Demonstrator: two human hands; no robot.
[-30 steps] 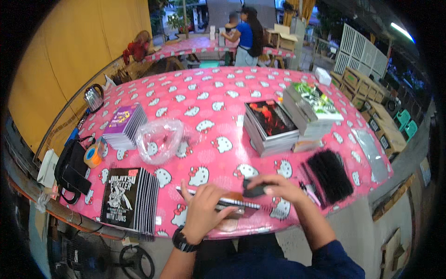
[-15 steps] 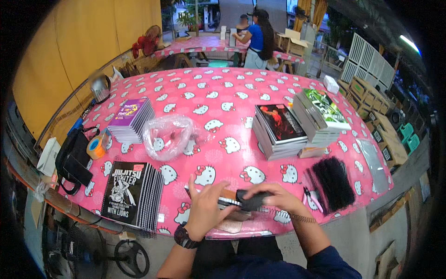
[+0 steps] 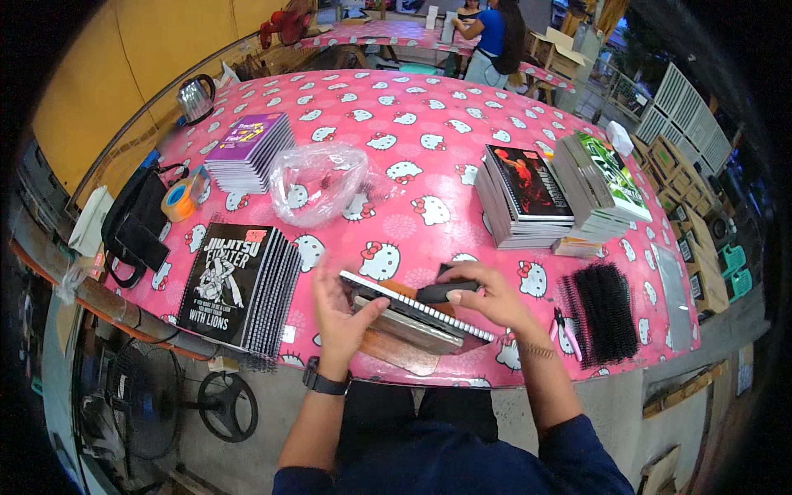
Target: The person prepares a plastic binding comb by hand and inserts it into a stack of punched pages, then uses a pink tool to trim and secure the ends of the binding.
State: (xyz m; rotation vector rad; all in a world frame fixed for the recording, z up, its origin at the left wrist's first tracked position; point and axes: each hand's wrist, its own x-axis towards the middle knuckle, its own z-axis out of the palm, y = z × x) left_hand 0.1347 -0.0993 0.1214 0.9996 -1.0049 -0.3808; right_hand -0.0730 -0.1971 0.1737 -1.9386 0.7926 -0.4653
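At the near edge of the pink cartoon-cat table, my left hand holds the left end of a thin spiral-bound booklet, tilted up off a brown wooden board. My right hand grips a small black tool pressed against the booklet's spine. A pile of black plastic binding combs lies just right of my right hand.
A black-covered booklet stack sits at near left, a purple stack and crumpled clear plastic bag farther back. Two more stacks stand at right. A tape roll, black bag and kettle line the left edge. A person in blue works at a far table.
The booklet has been lifted and tilted between my hands, and my right hand with the black tool has moved along its spine. My head has shifted slightly.
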